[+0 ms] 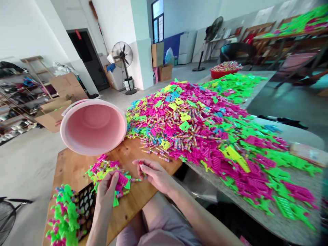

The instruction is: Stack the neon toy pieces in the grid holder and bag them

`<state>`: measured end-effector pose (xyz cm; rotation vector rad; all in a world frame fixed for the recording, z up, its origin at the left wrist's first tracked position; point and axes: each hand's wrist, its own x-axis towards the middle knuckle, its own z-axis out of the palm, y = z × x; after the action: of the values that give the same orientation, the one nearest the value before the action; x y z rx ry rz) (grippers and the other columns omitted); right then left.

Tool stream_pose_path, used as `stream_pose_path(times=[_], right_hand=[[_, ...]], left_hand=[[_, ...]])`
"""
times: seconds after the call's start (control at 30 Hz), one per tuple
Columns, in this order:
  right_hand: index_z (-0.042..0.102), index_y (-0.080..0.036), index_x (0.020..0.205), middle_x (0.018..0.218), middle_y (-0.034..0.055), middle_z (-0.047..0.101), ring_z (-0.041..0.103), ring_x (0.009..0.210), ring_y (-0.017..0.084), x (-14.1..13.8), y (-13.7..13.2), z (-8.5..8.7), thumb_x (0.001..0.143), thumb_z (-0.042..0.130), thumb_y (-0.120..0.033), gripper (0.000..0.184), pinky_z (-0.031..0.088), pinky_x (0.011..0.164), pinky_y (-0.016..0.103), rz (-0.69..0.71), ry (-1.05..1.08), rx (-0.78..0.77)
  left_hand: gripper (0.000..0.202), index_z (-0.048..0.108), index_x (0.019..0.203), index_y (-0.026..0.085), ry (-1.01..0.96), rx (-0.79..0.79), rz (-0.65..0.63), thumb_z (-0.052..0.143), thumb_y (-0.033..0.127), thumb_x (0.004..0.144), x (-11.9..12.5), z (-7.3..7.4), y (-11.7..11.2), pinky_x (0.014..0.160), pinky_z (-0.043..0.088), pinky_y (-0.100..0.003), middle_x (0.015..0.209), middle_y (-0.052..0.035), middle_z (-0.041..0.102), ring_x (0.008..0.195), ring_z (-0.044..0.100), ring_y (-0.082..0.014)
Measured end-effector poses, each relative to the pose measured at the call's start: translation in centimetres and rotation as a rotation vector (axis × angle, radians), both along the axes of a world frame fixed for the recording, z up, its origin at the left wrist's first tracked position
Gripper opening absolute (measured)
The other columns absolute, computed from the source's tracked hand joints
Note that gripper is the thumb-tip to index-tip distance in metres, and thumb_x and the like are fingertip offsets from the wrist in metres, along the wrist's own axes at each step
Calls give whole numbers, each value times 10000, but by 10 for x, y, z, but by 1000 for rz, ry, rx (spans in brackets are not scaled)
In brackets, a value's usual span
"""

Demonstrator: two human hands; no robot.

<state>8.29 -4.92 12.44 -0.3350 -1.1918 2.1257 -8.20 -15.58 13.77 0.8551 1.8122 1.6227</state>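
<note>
Seated person working with both bare hands low over a wooden surface [73,171], the hands close together, neither resting flat.

The left hand [107,189] is clenched around a magenta plastic comb piece [122,181]. The piece's long axis appears to angle up and to the right, toward the right hand [153,175]. The right hand is pinched, thumb and forefinger gripping a small red-tipped stick [140,163]. That stick is mostly hidden by the fingers, so its long axis cannot be read.

Just ahead of the left hand, and nearer to it than to the right, lies a tangled cluster of neon comb pieces [102,167]. Loose striped sticks [156,154] lie ahead of the right hand and closer to it, along the near edge of a large heap of pink, green and yellow pieces [194,133] that runs away beyond the hands and onto a speckled stone surface [282,218].

Beyond the left hand, a pink plastic tub [93,128] lies tilted, mouth toward the hands. Left of that hand sits a black perforated tray [85,208], with a green-and-pink bundle [64,215] just past it. Far ahead of the hands stands a red basin [225,72].
</note>
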Motion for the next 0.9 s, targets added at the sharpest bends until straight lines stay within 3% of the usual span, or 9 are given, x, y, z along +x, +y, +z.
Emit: stream_pose_path(times=[0.13,0.23,0.3,0.47,0.6,0.73,0.9], right_hand=[[664,-192,1105,910,27,668,622,807,149,8,-7,17,876,652,-383,298,488,740,273,-120,-260,457],[692,-191,1055,982,53,688,645,917,168,7,-14,32,933,587,-324,209,492,829,280,-190,-304,768],[683,-191,1087,1003,62,680,647,932,161,4,-19,38,963,540,-299,218,495,836,268,-192,-290,886],[632,-181,1164,962,65,662,641,881,153,-4,-32,37,998,457,-251,251,504,787,258,-223,-362,1001],[622,-184,1157,972,70,666,638,911,171,-10,-43,31,963,533,-246,223,517,799,270,-341,-361,1064],[644,-204,1116,949,61,658,621,896,172,-16,-52,32,975,502,-221,201,521,802,289,-445,-385,1219],[617,-201,1184,948,67,649,610,878,181,-21,-60,35,978,489,-205,242,532,781,303,-526,-410,1323]], left_hand=[[395,708,950,167,200,-66,-190,631,528,808,6,10,-15,700,494,-213,813,-31,695,753,612,-142],[385,722,946,165,224,-77,-217,652,510,791,10,14,-22,640,495,-212,783,-30,695,703,604,-139],[386,726,950,159,192,-82,-181,709,486,745,9,15,-25,592,494,-207,750,-22,696,643,593,-128],[400,712,983,144,154,-50,-78,758,427,704,1,16,-35,632,531,-217,773,-30,724,692,650,-153],[348,699,955,152,209,14,4,740,413,728,2,19,-42,606,521,-197,792,-26,727,670,644,-137],[292,695,893,169,271,32,67,736,411,734,7,25,-46,611,526,-193,767,-14,717,667,644,-133],[265,718,889,187,286,57,70,730,406,740,4,23,-50,667,554,-224,801,-18,742,711,678,-155]])
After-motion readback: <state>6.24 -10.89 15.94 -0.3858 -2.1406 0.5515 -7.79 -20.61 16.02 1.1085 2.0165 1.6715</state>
